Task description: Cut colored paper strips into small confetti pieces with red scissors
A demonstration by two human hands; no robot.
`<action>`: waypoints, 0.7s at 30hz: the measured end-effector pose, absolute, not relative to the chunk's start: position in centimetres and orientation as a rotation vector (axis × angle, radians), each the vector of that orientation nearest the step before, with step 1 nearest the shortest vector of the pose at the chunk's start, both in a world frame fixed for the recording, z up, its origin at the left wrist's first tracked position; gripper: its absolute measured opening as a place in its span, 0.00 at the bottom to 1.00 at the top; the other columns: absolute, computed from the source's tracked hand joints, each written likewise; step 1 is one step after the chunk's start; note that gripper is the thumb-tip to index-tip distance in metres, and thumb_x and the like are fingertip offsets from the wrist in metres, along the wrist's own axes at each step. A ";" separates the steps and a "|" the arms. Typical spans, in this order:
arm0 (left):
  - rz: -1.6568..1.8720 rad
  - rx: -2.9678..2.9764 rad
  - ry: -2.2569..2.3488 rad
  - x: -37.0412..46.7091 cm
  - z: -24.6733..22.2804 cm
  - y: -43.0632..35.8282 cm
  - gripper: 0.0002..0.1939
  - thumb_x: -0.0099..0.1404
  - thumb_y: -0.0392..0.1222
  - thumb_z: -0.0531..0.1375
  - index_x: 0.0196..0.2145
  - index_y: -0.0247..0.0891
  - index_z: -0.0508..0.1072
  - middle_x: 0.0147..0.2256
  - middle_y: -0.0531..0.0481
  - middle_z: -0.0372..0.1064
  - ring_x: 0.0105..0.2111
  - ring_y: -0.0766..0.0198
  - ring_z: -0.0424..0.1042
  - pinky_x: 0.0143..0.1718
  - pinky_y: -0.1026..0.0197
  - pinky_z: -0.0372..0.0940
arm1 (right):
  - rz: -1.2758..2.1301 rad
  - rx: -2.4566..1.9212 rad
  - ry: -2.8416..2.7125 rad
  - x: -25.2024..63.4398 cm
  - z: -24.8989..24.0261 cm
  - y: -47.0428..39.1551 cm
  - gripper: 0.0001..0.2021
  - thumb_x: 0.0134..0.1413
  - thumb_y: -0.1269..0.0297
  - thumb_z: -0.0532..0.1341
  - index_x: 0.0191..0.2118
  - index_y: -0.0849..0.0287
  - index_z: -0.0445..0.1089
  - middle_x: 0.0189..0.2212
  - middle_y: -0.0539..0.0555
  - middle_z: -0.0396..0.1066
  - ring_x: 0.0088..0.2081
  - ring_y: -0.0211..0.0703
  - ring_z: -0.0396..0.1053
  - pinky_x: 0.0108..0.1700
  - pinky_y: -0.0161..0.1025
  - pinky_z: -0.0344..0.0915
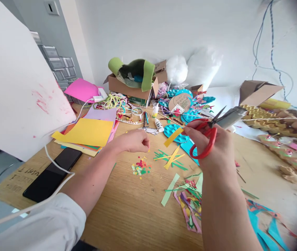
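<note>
Red-handled scissors point(209, 141) are in my right hand point(211, 150), blades pointing up and away. The thumb and finger of that hand also pinch a yellow paper strip point(173, 137). My left hand point(137, 140) is closed in a pinch above the table; a tiny yellow speck shows at its fingertips, too small to name. Just below it lies a pile of small colored paper dots point(141, 167). Green thin strips point(181, 165) and yellow strips point(172, 157) lie crossed between my hands. Nearer me are a pale green strip point(170, 190) and a heap of paper scraps point(190, 205).
Colored paper sheets point(85, 132) and a black phone point(53, 174) with a white cable are on the left. Glue bottles point(159, 124), a cardboard box point(127, 87) and blue woven pieces point(173, 131) stand or lie farther back. Egg cartons point(266, 116) are at the right.
</note>
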State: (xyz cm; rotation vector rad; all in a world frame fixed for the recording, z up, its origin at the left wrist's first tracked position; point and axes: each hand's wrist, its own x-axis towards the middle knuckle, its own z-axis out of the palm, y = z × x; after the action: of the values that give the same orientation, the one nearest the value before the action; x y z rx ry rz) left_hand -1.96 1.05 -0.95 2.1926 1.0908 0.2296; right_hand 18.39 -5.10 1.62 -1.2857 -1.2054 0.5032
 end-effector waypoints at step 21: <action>-0.211 2.385 1.165 -0.7 -4.3 1.9 0.09 0.41 0.25 0.60 0.16 0.38 0.74 0.21 0.50 0.73 0.22 0.65 0.67 0.26 0.64 0.56 | 0.340 -1.164 -1.274 19.4 1.4 -4.8 0.03 0.45 0.71 0.65 0.27 0.58 0.72 0.25 0.49 0.70 0.28 0.42 0.71 0.30 0.39 0.67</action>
State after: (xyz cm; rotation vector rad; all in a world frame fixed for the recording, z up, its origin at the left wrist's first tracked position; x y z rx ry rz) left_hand -0.66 1.89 -4.32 2.3853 1.1648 -0.2113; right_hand 19.36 -4.81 1.42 -1.1639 -1.2739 0.3405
